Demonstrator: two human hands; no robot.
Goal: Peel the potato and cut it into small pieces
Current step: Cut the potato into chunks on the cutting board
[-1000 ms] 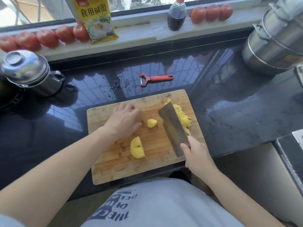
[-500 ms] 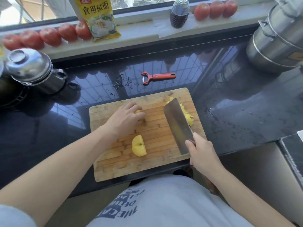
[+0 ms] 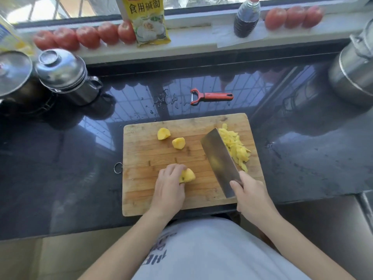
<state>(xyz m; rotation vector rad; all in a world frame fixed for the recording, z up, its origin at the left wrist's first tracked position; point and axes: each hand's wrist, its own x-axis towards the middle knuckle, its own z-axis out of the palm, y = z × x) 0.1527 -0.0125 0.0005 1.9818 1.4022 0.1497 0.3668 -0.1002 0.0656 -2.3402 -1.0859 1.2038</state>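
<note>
A wooden cutting board (image 3: 141, 199) lies on the dark counter. My left hand (image 3: 168, 188) grips a peeled yellow potato half (image 3: 188, 175) near the board's middle. Two smaller potato chunks (image 3: 163, 133) (image 3: 178, 143) lie apart further back on the board. My right hand (image 3: 250, 196) holds the handle of a broad cleaver (image 3: 219, 158), whose blade is angled over the board to the right of the potato half. A heap of yellow peelings (image 3: 236, 147) lies behind the blade at the board's right side.
A red-handled peeler (image 3: 212, 96) lies on the wet counter behind the board. Steel lidded pots (image 3: 64, 75) stand at the left, a large steel pot (image 3: 355, 71) at the right. Tomatoes (image 3: 86, 36), a yellow packet (image 3: 147, 19) and a dark bottle (image 3: 246, 17) line the windowsill.
My left hand has come back from the far chunks and taken hold of the potato half nearer me. The two small chunks now lie uncovered. The cleaver has barely shifted.
</note>
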